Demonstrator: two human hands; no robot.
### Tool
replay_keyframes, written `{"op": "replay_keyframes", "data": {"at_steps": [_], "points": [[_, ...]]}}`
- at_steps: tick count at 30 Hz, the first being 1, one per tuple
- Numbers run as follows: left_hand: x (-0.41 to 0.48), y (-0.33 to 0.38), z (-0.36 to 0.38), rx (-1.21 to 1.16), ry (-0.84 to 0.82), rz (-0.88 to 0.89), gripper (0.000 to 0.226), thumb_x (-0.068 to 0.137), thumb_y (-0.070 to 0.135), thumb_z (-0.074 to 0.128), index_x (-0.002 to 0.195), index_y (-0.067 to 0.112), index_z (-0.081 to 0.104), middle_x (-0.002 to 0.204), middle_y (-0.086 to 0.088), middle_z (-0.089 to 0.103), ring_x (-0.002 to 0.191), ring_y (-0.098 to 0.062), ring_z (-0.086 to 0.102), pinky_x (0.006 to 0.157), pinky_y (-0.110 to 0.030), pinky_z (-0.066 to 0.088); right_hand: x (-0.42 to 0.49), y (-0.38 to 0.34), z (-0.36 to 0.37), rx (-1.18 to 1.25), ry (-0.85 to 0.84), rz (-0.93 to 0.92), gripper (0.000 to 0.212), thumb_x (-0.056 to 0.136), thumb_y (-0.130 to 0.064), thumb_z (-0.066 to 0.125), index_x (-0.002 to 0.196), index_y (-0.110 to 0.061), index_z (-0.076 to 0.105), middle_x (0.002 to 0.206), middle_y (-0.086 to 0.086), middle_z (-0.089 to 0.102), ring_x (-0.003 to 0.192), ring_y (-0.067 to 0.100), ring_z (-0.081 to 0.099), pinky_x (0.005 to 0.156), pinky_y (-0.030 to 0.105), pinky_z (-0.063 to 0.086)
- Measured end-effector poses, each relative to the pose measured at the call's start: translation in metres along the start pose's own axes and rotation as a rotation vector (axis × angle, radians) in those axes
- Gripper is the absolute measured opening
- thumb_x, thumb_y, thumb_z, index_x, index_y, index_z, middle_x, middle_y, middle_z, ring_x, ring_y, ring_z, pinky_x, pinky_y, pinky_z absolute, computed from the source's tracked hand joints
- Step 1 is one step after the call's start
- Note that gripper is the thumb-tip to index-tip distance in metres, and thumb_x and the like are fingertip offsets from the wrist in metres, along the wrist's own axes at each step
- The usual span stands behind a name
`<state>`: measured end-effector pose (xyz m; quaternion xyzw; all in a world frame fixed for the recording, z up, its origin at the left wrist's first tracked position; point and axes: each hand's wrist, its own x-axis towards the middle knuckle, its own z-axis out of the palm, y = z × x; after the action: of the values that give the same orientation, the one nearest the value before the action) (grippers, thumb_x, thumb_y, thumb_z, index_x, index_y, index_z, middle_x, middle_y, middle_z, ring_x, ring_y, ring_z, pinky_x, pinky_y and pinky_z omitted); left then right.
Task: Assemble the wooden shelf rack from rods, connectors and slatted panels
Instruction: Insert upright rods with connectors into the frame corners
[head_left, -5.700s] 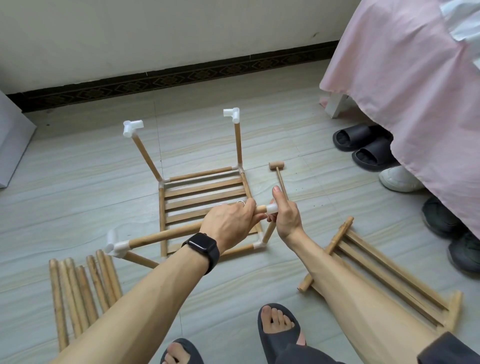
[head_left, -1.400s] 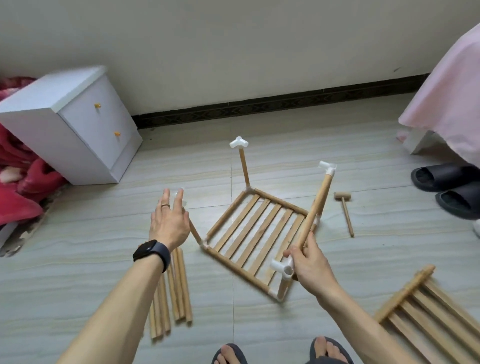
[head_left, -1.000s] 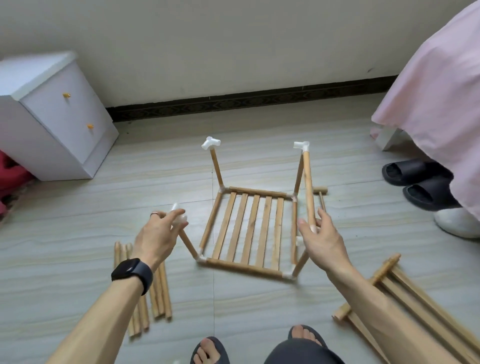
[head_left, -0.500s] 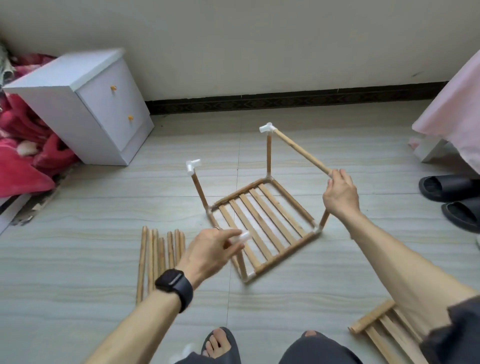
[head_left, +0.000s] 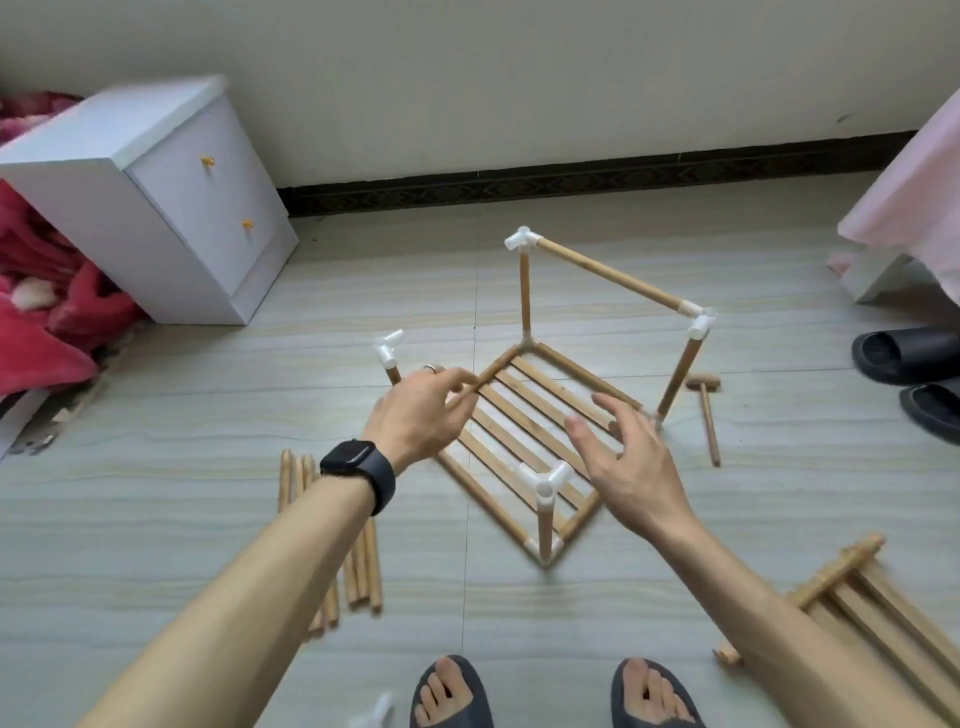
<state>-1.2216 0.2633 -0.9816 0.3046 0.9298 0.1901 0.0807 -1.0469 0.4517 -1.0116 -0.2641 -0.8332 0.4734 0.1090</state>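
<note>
Both hands hung over the half-built rack (head_left: 524, 291) at mid-frame. The left hand (head_left: 421, 410) was loosely curled and seemed to hold nothing. The right hand (head_left: 628, 457) was spread, palm down, above the panel (head_left: 540, 402), which lay flat on the floor.

Four posts stood at the panel's corners, each capped by a connector, and only one top rod (head_left: 608, 273) bridged the far and right corners. The step in hand was likely the next top rod. A good way would be to take one from the loose rods (head_left: 366, 571) at lower left and turn the near connector (head_left: 544, 479) and left connector (head_left: 388, 349) until their sockets faced each other. The rod should be seated straight, with the mallet (head_left: 707, 415) used only for light taps.

The rods were round, pale, bamboo-like wood. The connectors were smooth white plastic with three prongs. The slats were flat and evenly spaced. A second panel (head_left: 852, 577) lay at lower right.
</note>
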Motion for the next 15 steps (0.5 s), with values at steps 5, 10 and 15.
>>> {"op": "replay_keyframes", "data": {"at_steps": [5,10,15], "points": [[0.05,-0.058,-0.019,0.096,0.035,-0.328,0.06,0.097,0.041,0.054,0.153,0.028,0.035,0.16,-0.011,0.025,0.143,-0.033,0.031,0.111,-0.05,0.038,-0.046,-0.002,0.051,-0.072,-0.193,-0.097,0.063,0.082,-0.083,0.048,0.136,-0.049,0.048,0.146,-0.018,0.033,0.102,-0.016,0.048,0.094,0.02,0.039],[0.078,-0.088,-0.003,-0.197,-0.022,-0.367,0.052,0.107,0.038,0.034,0.154,0.016,0.033,0.148,-0.017,0.047,0.142,-0.035,0.037,0.112,-0.043,0.033,-0.044,0.018,0.05,-0.109,-0.132,-0.101,0.023,0.097,-0.063,0.037,0.118,-0.055,0.04,0.104,-0.02,0.048,0.099,-0.021,0.05,0.071,0.021,0.041],[0.07,-0.09,0.008,-0.342,-0.015,-0.336,0.037,0.104,0.047,0.041,0.107,0.015,0.061,0.089,0.012,0.067,0.102,-0.022,0.062,0.079,-0.034,0.042,-0.043,0.043,0.016,-0.075,-0.115,-0.084,0.032,0.098,-0.065,0.034,0.124,-0.053,0.047,0.113,-0.012,0.056,0.096,0.002,0.063,0.082,0.032,0.053]]}}
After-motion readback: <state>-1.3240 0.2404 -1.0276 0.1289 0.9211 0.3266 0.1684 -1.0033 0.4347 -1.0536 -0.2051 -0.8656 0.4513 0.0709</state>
